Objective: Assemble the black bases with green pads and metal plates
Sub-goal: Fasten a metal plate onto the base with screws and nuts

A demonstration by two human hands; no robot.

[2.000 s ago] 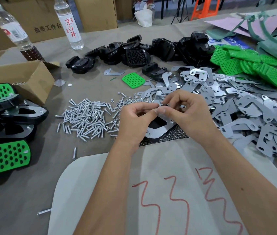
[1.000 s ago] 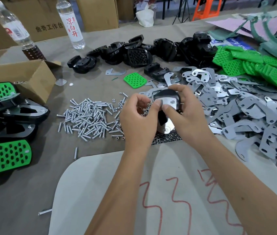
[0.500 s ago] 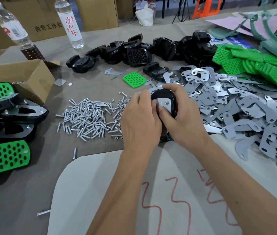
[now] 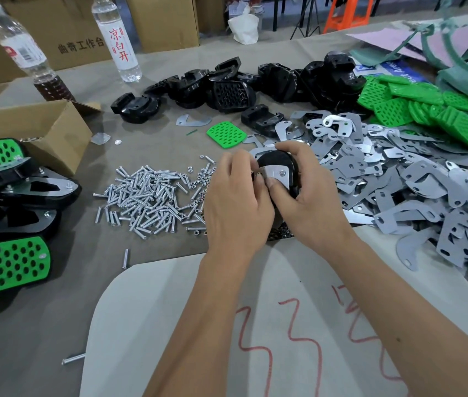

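Shifted leftward, left hand (image 4: 237, 206) hides fastener; right hand (image 4: 307, 196) grips partly hidden black base (image 4: 277, 163).

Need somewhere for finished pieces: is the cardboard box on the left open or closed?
Open: the cardboard box has its flap folded outward and small metal parts showing inside.

Table (image 4: 155, 133) — screws (image 4: 152, 199), metal plates (image 4: 416, 181), black bases (image 4: 227, 84).

Our two bare forearms reach forward, converging mid-table. Our left hand (image 4: 237, 202): back up, fingers curled, pinching at the fingertips. Our right hand (image 4: 308, 196): fingers wrapped over the base (image 4: 277, 164), thumb pressing its plate (image 4: 277, 174).
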